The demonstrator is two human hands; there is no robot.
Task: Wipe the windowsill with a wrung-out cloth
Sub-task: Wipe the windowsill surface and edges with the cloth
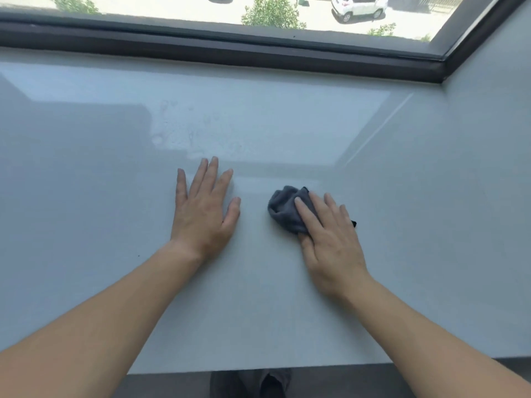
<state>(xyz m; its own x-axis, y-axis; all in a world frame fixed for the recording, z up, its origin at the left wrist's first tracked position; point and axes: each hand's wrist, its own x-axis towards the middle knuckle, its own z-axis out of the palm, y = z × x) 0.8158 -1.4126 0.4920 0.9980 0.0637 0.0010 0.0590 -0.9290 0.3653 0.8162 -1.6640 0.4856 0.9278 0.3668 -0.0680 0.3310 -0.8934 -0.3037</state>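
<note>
- Left hand (204, 214): released, fingers spread, palm flat on the pale glossy windowsill (373, 168), holds nothing.
- Right hand (330, 242): fingers straight, pressing down on the dark grey bunched microfibre cloth (283, 208). It is not clenched round the cloth. Thumb is at the cloth's near edge; can't tell if it hooks under.
- Cloth is on the sill, under and just ahead of the right fingers, in the gap to the right of the left hand. A small dark corner pokes out on the far side of the right hand.
- Risk: the cloth is only pinned, not gripped, so a fast stroke on the slick sill could leave it behind or roll it out from under the fingers.
- Risk: the cloth is wadded up and likely has a small contact patch, so narrow passes could leave streaks or gaps between them.
- Risk: the patch of dried whitish water marks (195, 133) sits just beyond the left fingertips and well off the cloth, so it is easy to miss unless strokes reach forward and left.
- Risk: the bare left palm on the gloss may leave prints, and could slide if leaned on over a damp area.
- Risk: the strip along the dark window frame (230, 48), far ahead of both hands, may get skipped.
- Risk: the tiny dark speck (138, 255) left of the left wrist may be overlooked.
</note>
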